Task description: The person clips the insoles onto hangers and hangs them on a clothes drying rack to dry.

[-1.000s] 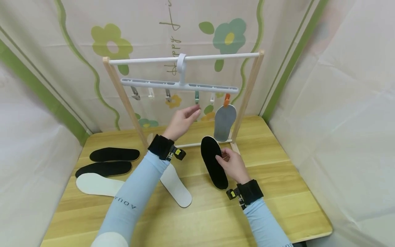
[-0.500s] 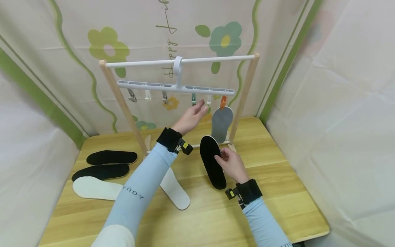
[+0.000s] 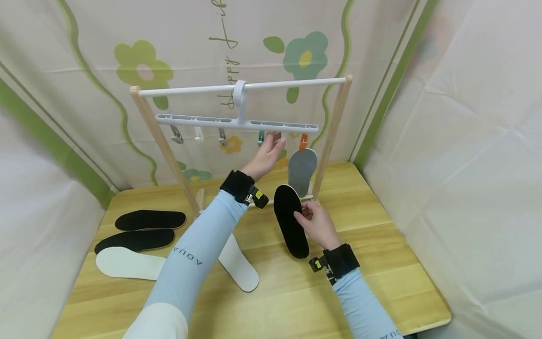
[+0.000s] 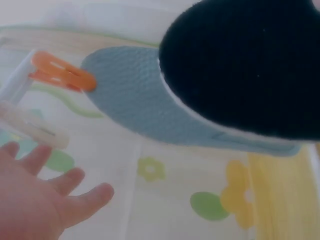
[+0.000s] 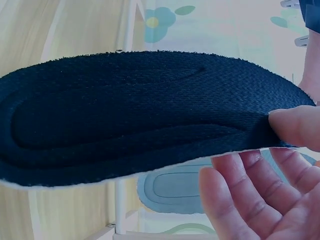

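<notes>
My right hand (image 3: 318,225) pinches a black insole (image 3: 290,221) by its edge, thumb on the dark face and fingers behind, as the right wrist view shows. The insole stands upright above the table. My left hand (image 3: 265,157) reaches up under the hanger bar (image 3: 237,123), beside the white clip (image 4: 37,131) and near the green clip (image 3: 260,137). Its fingers are spread in the left wrist view; whether a fingertip touches the white clip I cannot tell. A grey insole (image 3: 302,173) hangs from the orange clip (image 3: 303,141) to the right.
The hanger hooks onto a rack (image 3: 186,89) with wooden posts. Grey and white clips (image 3: 222,137) hang along its left half. On the table (image 3: 360,292) lie two black insoles (image 3: 150,220), a white insole (image 3: 127,263) at left and another white insole (image 3: 239,264) near the middle.
My left hand has moved right and up, from below the green clip to beside the white clip. The right hand keeps its pinch on the black insole, almost still. The head view has shifted slightly.
</notes>
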Demonstrator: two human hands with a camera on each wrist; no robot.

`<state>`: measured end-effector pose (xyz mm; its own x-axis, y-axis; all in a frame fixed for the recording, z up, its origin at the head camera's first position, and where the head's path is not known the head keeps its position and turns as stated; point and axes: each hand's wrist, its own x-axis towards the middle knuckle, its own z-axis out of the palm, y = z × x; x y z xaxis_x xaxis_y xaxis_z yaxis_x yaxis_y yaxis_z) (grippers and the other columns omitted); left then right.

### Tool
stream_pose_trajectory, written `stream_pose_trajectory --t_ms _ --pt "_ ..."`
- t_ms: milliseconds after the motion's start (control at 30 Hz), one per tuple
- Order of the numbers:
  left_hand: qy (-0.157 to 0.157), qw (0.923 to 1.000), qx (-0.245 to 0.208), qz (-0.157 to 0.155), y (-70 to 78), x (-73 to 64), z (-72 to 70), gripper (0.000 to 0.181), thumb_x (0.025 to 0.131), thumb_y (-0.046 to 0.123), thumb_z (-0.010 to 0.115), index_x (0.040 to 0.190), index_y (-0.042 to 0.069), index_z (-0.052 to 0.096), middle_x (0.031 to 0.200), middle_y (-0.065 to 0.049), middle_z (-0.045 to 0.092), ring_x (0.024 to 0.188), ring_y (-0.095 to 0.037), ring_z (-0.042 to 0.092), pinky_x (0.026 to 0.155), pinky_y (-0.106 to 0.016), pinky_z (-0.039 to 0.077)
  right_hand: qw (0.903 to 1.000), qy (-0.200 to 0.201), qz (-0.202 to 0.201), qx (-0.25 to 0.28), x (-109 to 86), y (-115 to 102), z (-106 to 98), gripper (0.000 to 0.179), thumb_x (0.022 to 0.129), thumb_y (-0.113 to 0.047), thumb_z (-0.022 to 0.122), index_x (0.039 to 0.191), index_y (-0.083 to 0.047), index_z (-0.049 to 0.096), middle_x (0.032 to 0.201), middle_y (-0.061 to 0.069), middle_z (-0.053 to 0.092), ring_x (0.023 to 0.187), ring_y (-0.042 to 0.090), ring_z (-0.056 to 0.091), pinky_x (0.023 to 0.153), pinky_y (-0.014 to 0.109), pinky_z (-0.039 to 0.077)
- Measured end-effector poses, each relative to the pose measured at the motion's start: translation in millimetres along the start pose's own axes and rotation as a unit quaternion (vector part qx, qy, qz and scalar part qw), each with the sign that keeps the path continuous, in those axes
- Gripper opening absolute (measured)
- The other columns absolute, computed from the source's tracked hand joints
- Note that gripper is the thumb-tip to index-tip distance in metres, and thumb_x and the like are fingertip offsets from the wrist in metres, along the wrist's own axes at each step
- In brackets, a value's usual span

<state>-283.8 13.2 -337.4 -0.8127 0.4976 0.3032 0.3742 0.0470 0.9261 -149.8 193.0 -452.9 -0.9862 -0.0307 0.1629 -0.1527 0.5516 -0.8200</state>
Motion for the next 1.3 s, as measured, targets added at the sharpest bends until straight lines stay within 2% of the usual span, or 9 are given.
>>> stream_pose_trajectory --t_ms 67,167,300,433,667,800,933,1033,1300 --pt "0.005 0.9999 -0.009 0.011 0.1 1.3 0.2 0.051 0.108 0.028 0.037 0.155 0.019 0.017 0.159 -0.011 0.028 0.144 -0.022 0.032 0.113 -0.034 0.032 1.0000 0.000 -0.001 0.000 1.5 -1 0 0.015 0.095 -0.020 0.068 0.103 -0.008 0.065 0.088 0.004 0.066 0.078 0.018 0.062 0.073 0.036 0.052" --pt "0.017 0.9997 -0.011 0.012 0.0 0.9 0.2 0.049 0.107 0.027 0.040 0.152 0.014 0.024 0.151 -0.012 0.041 0.139 -0.019 0.039 0.111 -0.031 0.034 1.0000 -0.001 -0.008 -0.005 4.2 -1 0 0.017 0.095 -0.021 0.068 0.105 -0.007 0.066 0.089 0.004 0.066 0.079 0.019 0.063 0.075 0.036 0.053" --pt "0.035 0.9993 -0.013 0.006 -1.9 -0.3 0.7 0.044 0.106 0.028 0.045 0.144 0.007 0.037 0.139 -0.012 0.055 0.132 -0.019 0.048 0.108 -0.033 0.039 0.9999 -0.003 -0.011 -0.008 7.4 0 -1 0.017 0.095 -0.020 0.068 0.104 -0.006 0.065 0.089 0.006 0.066 0.079 0.019 0.063 0.075 0.037 0.053" --pt "0.046 0.9989 -0.010 0.000 -1.3 -0.6 2.3 0.041 0.105 0.029 0.046 0.137 0.004 0.043 0.129 -0.012 0.061 0.127 -0.019 0.053 0.107 -0.034 0.041 0.9999 -0.003 -0.012 -0.006 10.5 -1 -3 0.015 0.095 -0.019 0.068 0.102 -0.006 0.064 0.089 0.007 0.066 0.079 0.021 0.063 0.075 0.037 0.053" --pt "0.044 0.9990 0.002 -0.009 26.4 -12.7 5.6 0.038 0.107 0.021 0.043 0.134 -0.005 0.042 0.125 -0.023 0.060 0.127 -0.023 0.051 0.109 -0.040 0.037 0.9999 -0.003 -0.016 0.000 17.1 -3 -6 0.016 0.096 -0.021 0.067 0.103 -0.007 0.064 0.089 0.007 0.067 0.080 0.021 0.063 0.075 0.037 0.053" --pt "0.051 0.9983 0.026 -0.013 19.0 -11.1 7.5 0.036 0.107 0.028 0.041 0.130 0.000 0.045 0.119 -0.016 0.064 0.122 -0.019 0.051 0.105 -0.038 0.036 0.9998 0.001 -0.022 0.000 20.3 -4 -6 0.015 0.096 -0.021 0.067 0.102 -0.007 0.064 0.088 0.006 0.067 0.078 0.021 0.062 0.074 0.036 0.053" --pt "0.059 0.9971 0.045 -0.016 0.9 -6.1 8.7 0.037 0.105 0.039 0.042 0.123 0.009 0.049 0.111 -0.004 0.067 0.112 -0.015 0.053 0.098 -0.037 0.039 0.9992 0.006 -0.039 0.002 24.8 -3 -4 0.015 0.095 -0.019 0.068 0.101 -0.006 0.063 0.089 0.008 0.067 0.079 0.021 0.063 0.075 0.038 0.054" --pt "0.062 0.9968 0.049 -0.016 -4.7 -4.6 11.6 0.037 0.103 0.043 0.042 0.121 0.012 0.050 0.108 0.001 0.067 0.110 -0.015 0.053 0.096 -0.038 0.040 0.9987 0.013 -0.048 -0.001 28.1 -1 -3 0.014 0.095 -0.017 0.068 0.100 -0.005 0.064 0.089 0.009 0.067 0.080 0.022 0.064 0.076 0.039 0.054" --pt "0.076 0.9967 0.027 -0.007 -2.3 -2.7 10.5 0.038 0.105 0.037 0.042 0.123 0.006 0.053 0.110 -0.005 0.067 0.116 -0.015 0.052 0.100 -0.037 0.040 0.9981 0.032 -0.052 -0.008 39.6 -9 1 0.015 0.096 -0.019 0.067 0.099 -0.005 0.063 0.089 0.009 0.068 0.080 0.024 0.064 0.074 0.039 0.053"
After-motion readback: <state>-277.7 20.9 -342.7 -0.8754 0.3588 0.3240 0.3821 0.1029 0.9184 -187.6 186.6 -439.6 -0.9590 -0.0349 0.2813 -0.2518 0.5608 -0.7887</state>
